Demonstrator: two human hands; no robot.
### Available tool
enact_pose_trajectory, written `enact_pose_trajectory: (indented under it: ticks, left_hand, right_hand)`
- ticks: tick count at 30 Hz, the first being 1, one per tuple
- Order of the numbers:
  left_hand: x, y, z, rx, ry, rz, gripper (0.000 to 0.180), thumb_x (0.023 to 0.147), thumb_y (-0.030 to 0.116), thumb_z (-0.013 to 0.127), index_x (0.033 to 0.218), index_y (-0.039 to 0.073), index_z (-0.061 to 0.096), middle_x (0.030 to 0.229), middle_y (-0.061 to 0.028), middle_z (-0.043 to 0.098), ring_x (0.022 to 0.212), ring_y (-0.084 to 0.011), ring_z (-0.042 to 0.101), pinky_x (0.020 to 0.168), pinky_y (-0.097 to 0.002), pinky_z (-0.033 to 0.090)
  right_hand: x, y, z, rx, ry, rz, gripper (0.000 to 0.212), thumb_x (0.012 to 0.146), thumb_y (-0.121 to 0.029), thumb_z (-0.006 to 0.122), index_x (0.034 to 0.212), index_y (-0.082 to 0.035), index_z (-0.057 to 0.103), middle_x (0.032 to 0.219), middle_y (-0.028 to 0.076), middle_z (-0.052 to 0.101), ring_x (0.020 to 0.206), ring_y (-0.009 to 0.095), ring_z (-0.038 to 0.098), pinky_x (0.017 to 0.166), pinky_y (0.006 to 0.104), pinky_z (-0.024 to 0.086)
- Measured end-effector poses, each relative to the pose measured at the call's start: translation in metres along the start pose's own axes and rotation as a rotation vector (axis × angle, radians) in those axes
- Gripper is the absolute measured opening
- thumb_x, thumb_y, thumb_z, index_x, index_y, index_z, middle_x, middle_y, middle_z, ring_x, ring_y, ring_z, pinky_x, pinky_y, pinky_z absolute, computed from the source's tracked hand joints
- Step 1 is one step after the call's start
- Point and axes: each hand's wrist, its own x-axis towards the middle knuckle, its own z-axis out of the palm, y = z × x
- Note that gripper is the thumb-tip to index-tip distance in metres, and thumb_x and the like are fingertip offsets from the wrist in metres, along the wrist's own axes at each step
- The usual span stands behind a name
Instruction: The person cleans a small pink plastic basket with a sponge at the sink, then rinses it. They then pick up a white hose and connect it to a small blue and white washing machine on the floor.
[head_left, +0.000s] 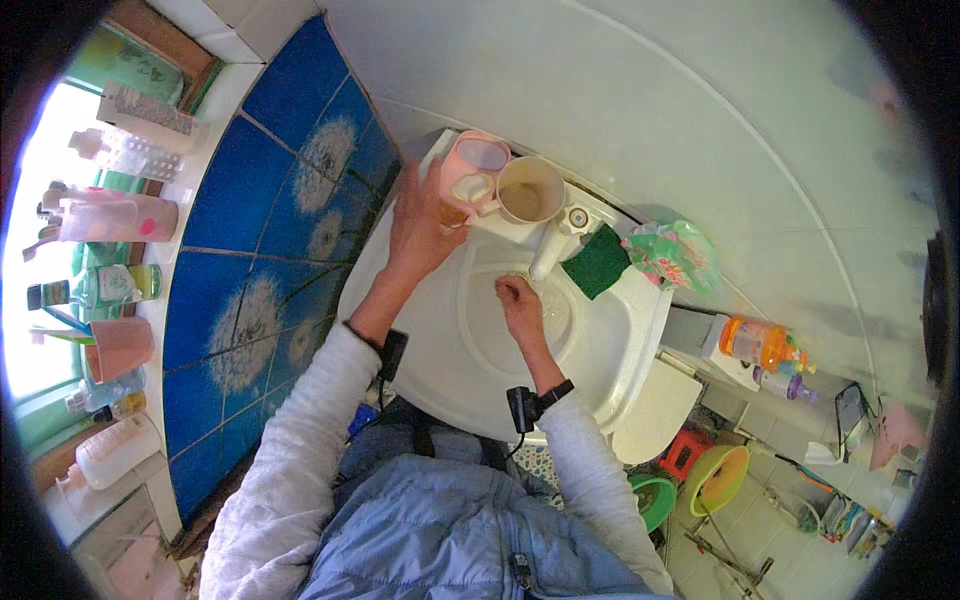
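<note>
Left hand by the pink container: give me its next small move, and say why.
I'd draw the left hand back toward the basin, rather than sweep it rightward. Its fingers are at the pink container, and the pale cup stands close on the container's right, so a rightward sweep could knock it.

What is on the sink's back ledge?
A pink holder, a pale cup, the faucet and a green pad, with a floral bag by the pad. The left hand hides part of the holder; anything beneath the hand is covered.
</note>
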Motion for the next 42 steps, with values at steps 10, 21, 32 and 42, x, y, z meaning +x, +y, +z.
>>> enact_pose_trajectory:
  ticks: [10, 21, 32, 42]
  left_hand:
    - [0.04, 0.001, 0.026, -0.056, -0.192, 0.044, 0.102, 0.063, 0.019, 0.082, 0.143, 0.0, 0.022, 0.135, -0.0238, 0.036, 0.126, -0.042, 0.037, 0.106, -0.0475, 0.032]
    - [0.04, -0.017, -0.016, -0.293, 0.02, 0.215, 0.087, 0.063, 0.013, 0.079, 0.137, 0.003, 0.035, 0.13, -0.022, 0.045, 0.121, -0.0352, 0.046, 0.101, -0.0453, 0.036]
    - [0.001, -0.079, -0.032, -0.201, -0.035, -0.014, 0.102, 0.061, 0.014, 0.08, 0.144, -0.002, 0.022, 0.141, -0.0235, 0.036, 0.132, -0.037, 0.035, 0.11, -0.0437, 0.027]
    - [0.017, -0.034, 0.043, -0.058, -0.112, 0.144, 0.102, 0.067, 0.021, 0.08, 0.146, 0.002, 0.018, 0.144, -0.0277, 0.028, 0.134, -0.0424, 0.027, 0.111, -0.0458, 0.024]
  right_hand:
    - [0.041, -0.094, 0.03, 0.836, -0.094, 0.314, 0.029, 0.094, -0.012, 0.054, 0.12, -0.002, 0.054, 0.103, 0.006, 0.062, 0.09, 0.015, 0.06, 0.08, 0.0275, 0.051]
    - [0.063, -0.107, 0.073, 0.896, 0.167, 0.383, 0.033, 0.09, -0.012, 0.062, 0.117, 0.0, 0.047, 0.096, 0.008, 0.06, 0.081, 0.017, 0.063, 0.075, 0.0298, 0.056]
    - [0.007, -0.06, 0.023, 0.912, -0.152, 0.369, 0.031, 0.092, -0.017, 0.06, 0.117, 0.0, 0.054, 0.099, 0.008, 0.061, 0.08, 0.018, 0.064, 0.078, 0.0319, 0.056]
    - [-0.081, 0.057, -0.093, 0.348, -0.115, 0.549, 0.034, 0.088, -0.017, 0.059, 0.117, 0.0, 0.058, 0.092, 0.011, 0.066, 0.075, 0.016, 0.066, 0.07, 0.0296, 0.055]
